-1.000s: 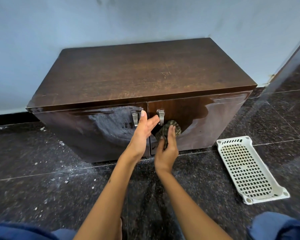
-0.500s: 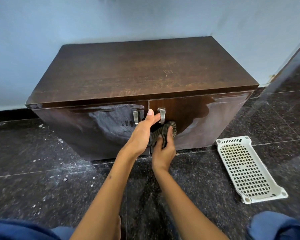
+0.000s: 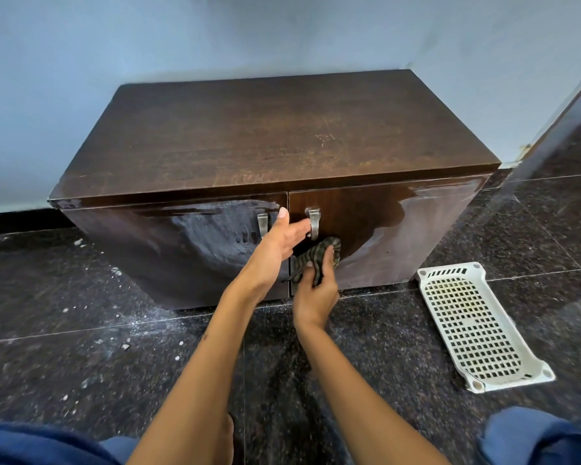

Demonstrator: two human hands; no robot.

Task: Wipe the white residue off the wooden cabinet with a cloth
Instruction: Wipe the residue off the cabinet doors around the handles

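Since a moment before, the cloth had shifted little. The white tray on the floor held nothing. The right hand gripped the cloth against the cabinet door, below the left hand, which rested open there.

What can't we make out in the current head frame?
- Door area under the cloth: covered by it and the right hand.
- Left hand fingertips near the right handle: contact unclear, thumb in front.
- Cabinet inside: doors closed.
- Cabinet back and sides: out of sight.
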